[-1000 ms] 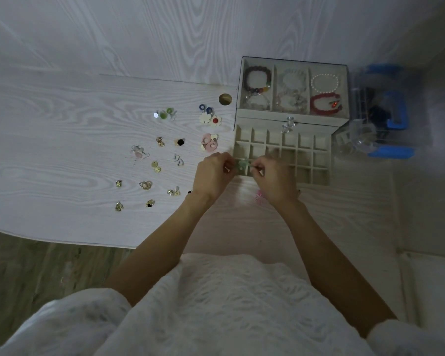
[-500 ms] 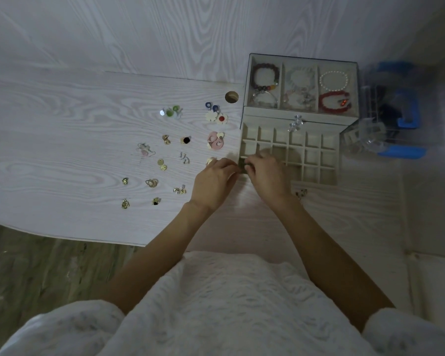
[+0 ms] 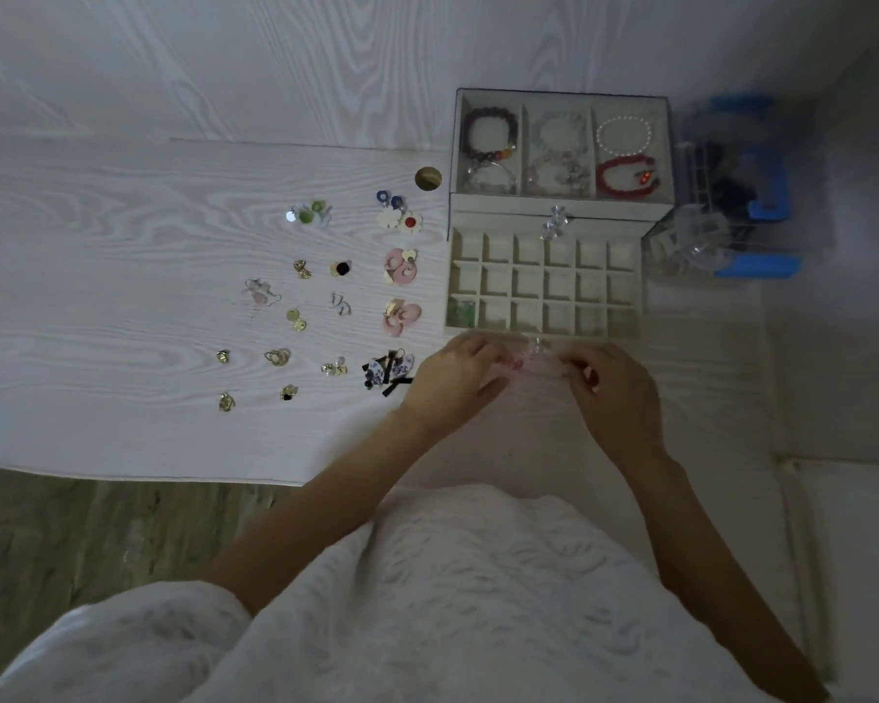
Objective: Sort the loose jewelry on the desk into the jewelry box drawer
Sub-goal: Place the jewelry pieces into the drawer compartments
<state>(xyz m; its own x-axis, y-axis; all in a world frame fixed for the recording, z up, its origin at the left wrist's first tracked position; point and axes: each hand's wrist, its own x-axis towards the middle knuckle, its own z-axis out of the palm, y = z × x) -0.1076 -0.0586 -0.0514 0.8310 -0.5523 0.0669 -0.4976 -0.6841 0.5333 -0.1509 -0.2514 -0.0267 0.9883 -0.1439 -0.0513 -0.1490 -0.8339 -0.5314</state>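
Pink, small and blurred, a piece of jewelry (image 3: 512, 364) sits between both hands at the desk's (image 3: 123, 307) near edge, just in front of the drawer (image 3: 544, 286). Left hand (image 3: 452, 383) and right hand (image 3: 612, 393) appear to pinch it with curled fingertips (probably readying it for a compartment). Green jewelry (image 3: 461, 313) already fills the drawer's near-left cell; loose earrings (image 3: 402, 317) wait leftward.

We see a person in a white garment (image 3: 458, 601) with a raised, textured pattern — something like lace or embossed knit. Its wide sleeves (image 3: 123, 646) end above the elbows — both forearms are bare, with no rings or watch visible.
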